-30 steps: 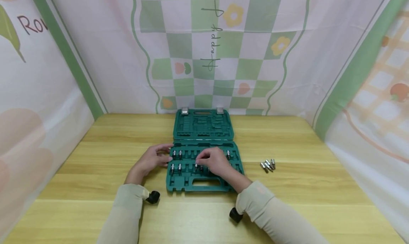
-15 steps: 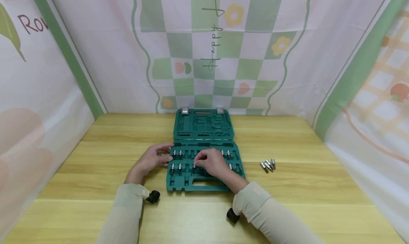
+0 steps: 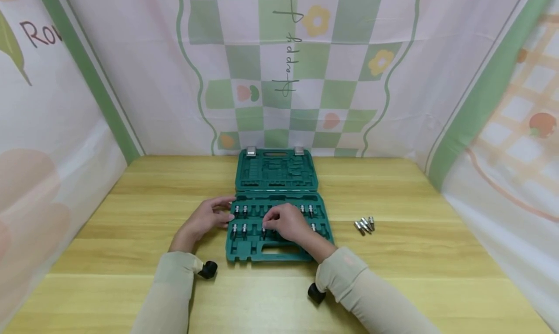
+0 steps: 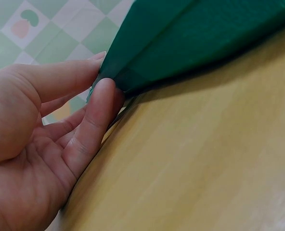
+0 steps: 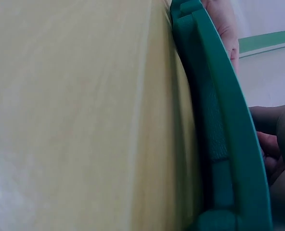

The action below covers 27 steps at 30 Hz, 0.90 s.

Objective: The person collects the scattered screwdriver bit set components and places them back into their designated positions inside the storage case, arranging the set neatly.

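A green plastic tool case point(image 3: 247, 251) lies unfolded on the table, with several silver bit sockets point(image 3: 244, 228) in its near half. At its left side my left hand point(image 3: 208, 218) touches the edge; in the left wrist view, the thumb and relaxed fingers of the left hand point(image 4: 51, 130) rest against the case wall point(image 4: 181, 43). My right hand point(image 3: 288, 222) is over the lower row and pinches a dark-tipped bit socket point(image 3: 264, 233) between thumb and fingertips. In the right wrist view the case rim point(image 5: 229, 110) hides the fingertips of the right hand point(image 5: 282, 139).
Several loose bit sockets point(image 3: 364, 225) lie on the wooden table point(image 3: 406, 261), right of the case. The raised lid point(image 3: 276, 171) stands near the patterned cloth backdrop point(image 3: 288, 81). Cloth also hangs along both sides.
My right hand has shifted slightly left with the pinched bit socket, uncovering others at the right of the rows. The left hand has stayed at the case's edge.
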Motion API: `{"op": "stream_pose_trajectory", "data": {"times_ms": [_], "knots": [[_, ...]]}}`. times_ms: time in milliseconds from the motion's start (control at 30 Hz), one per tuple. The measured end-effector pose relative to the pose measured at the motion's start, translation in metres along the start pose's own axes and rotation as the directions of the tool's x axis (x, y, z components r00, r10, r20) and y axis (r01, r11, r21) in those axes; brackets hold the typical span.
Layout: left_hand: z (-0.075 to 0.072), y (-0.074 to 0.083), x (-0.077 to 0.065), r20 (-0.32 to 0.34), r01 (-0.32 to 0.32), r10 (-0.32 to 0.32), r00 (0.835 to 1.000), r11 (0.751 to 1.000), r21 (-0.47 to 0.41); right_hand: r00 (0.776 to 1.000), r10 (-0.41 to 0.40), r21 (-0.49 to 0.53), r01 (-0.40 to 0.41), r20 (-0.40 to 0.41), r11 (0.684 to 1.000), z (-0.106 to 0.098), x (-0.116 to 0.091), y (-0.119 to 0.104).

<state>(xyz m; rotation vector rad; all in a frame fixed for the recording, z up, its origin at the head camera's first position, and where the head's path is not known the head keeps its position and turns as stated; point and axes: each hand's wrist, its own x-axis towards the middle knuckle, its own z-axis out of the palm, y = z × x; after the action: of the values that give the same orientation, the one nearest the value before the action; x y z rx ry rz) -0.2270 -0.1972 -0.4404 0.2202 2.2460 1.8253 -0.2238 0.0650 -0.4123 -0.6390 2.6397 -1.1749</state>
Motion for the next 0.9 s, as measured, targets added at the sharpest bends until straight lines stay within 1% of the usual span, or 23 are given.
{"op": "stream_pose_trajectory", "data": {"times_ms": [200, 300, 433, 600, 900], "knots": [[-0.0002, -0.001, 0.0, 0.002, -0.002, 0.002, 1.0, 1.0, -0.006, 1.0, 0.016, -0.044, -0.015, 0.027, 0.999, -0.0025, 0.0035, -0.0032], [-0.0002, -0.0011, 0.0002, 0.003, -0.002, 0.002, 1.0, 1.0, -0.006, 0.998, 0.042, -0.054, -0.04, 0.05, 0.998, -0.0043, 0.0064, -0.005], [0.0005, -0.0003, 0.0, 0.0, 0.003, -0.003, 1.0, 1.0, -0.005, 0.996, 0.056, -0.056, -0.052, 0.069, 0.997, -0.0065, 0.009, -0.0072], [0.0013, 0.0005, -0.0003, -0.002, 0.005, -0.005, 1.0, 1.0, -0.006, 0.995, 0.065, -0.063, -0.061, 0.072, 0.996, -0.0066, 0.0099, -0.0081], [-0.0003, -0.0021, 0.0014, 0.004, -0.007, 0.007, 1.0, 1.0, -0.004, 0.997, 0.051, -0.061, -0.047, 0.063, 0.997, -0.0051, 0.0092, -0.0072]]}}
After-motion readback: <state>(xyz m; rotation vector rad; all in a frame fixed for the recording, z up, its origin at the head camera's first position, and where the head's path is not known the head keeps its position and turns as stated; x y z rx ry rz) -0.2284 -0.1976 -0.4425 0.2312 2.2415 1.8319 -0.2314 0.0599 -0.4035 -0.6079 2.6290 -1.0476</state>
